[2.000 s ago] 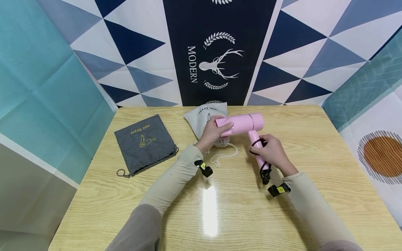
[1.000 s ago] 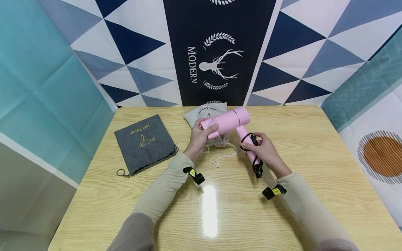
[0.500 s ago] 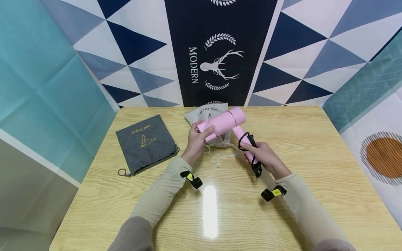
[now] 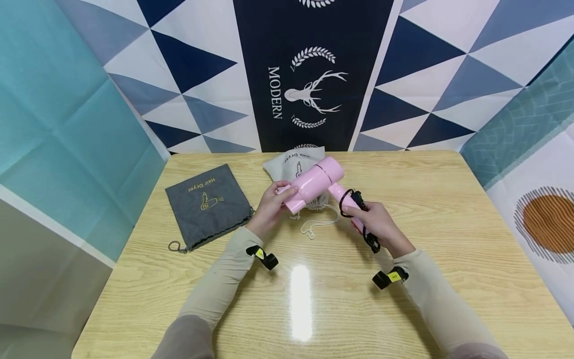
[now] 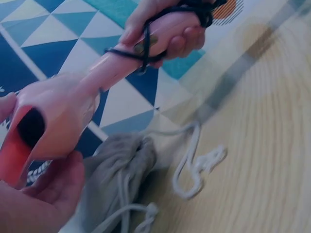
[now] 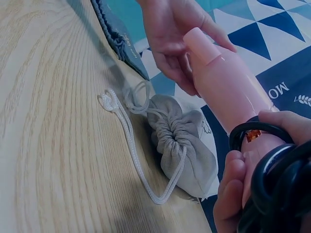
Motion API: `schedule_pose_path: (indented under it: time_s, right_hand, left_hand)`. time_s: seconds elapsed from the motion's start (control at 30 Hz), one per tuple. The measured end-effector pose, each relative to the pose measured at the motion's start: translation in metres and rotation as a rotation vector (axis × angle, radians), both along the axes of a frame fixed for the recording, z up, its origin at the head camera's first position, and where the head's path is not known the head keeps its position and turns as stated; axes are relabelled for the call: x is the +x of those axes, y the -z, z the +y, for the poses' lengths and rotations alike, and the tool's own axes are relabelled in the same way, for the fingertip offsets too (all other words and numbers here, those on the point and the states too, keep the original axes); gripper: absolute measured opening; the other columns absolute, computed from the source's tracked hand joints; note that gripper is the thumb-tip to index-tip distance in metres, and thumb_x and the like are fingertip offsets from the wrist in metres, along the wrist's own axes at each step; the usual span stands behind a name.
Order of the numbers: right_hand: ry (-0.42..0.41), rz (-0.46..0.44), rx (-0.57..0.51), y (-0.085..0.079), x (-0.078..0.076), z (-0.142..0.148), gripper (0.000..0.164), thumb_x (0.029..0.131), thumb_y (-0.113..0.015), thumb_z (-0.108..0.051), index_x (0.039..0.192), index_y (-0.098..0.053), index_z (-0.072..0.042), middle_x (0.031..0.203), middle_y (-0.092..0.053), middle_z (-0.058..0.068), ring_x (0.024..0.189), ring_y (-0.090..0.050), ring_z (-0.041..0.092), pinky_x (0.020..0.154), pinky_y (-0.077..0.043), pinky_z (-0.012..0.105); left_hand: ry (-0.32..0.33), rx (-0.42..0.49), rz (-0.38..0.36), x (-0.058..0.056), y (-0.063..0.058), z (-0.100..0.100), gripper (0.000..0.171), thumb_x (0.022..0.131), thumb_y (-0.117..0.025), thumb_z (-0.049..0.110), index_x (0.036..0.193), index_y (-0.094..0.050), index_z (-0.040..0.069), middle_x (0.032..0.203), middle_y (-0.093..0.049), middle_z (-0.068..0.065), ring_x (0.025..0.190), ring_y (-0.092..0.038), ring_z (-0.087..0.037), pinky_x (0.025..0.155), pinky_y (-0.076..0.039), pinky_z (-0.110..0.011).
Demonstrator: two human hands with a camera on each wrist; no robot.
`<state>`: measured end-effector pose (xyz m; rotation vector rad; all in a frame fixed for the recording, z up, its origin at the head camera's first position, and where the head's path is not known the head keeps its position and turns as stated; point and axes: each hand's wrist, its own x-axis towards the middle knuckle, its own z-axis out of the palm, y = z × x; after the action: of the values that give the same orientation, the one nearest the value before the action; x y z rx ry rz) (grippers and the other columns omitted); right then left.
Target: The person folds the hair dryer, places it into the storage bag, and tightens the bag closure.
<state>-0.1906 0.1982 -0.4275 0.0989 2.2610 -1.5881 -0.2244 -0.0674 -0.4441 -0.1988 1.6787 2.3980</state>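
Pink hair dryer point(image 4: 314, 184) has shifted toward the desk's point(image 4: 350, 309) left and near edges over two seconds; both pouches unmoved. It's held above the far half of the desk, partly covering the pale pouch point(image 4: 289, 163) at the far edge. Left hand point(image 4: 268, 205) pinches the nozzle, thumb over, fingers beneath; right hand point(image 4: 378, 222) clamped round the handle. Risks, my read: glossy barrel slips if the left pinch loosens; loose black cord point(image 6: 277, 208) loops could unwind or snag the white drawstring point(image 6: 130, 138). Materials: smooth tubular plastic; flexible cord; pale pouch soft, gathered at the mouth; dark pouch point(image 4: 208, 209) flat, squarish, near far-left corner.
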Motion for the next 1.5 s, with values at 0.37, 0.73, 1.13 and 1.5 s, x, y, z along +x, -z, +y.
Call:
schedule_pose_path:
  time_s: [0.37,0.73,1.13,1.5]
  right_hand:
    - [-0.033,0.028,0.058,-0.002,0.002,-0.004,0.047,0.089,-0.069,-0.041,0.099,-0.058,0.003,0.062,-0.058,-0.003,0.054,-0.055,0.009,0.051,-0.047,0.025]
    - [-0.098,0.086,0.117,-0.001,0.009,-0.01,0.041,0.086,-0.072,-0.04,0.084,-0.059,-0.001,0.057,-0.055,-0.002,0.048,-0.048,0.01,0.045,-0.04,0.026]
    - [-0.191,0.127,0.184,-0.003,0.016,-0.02,0.041,0.084,-0.074,-0.041,0.081,-0.059,-0.004,0.055,-0.053,-0.001,0.049,-0.048,0.013,0.047,-0.04,0.026]
    - [-0.242,0.184,0.225,-0.009,0.022,-0.026,0.038,0.082,-0.077,-0.039,0.081,-0.062,-0.003,0.055,-0.056,0.002,0.047,-0.049,0.013,0.045,-0.042,0.027]
  left_hand:
    - [0.239,-0.237,0.037,-0.002,-0.011,-0.026,0.041,0.092,-0.061,0.011,0.129,-0.046,0.0,0.11,-0.059,-0.015,0.085,-0.062,-0.013,0.077,-0.053,-0.028]
    - [0.293,-0.445,0.157,0.0,-0.025,-0.026,0.045,0.092,-0.065,0.013,0.132,-0.048,0.001,0.125,-0.058,-0.022,0.107,-0.059,-0.023,0.083,-0.052,-0.029]
    - [0.327,-0.616,0.166,0.007,-0.037,-0.018,0.059,0.092,-0.067,0.027,0.142,-0.038,0.011,0.129,-0.057,-0.022,0.104,-0.062,-0.029,0.079,-0.054,-0.033]
    - [0.323,-0.618,0.152,0.012,-0.034,-0.018,0.064,0.095,-0.063,0.031,0.146,-0.033,0.01,0.094,-0.058,-0.01,0.076,-0.058,-0.015,0.063,-0.05,-0.026]
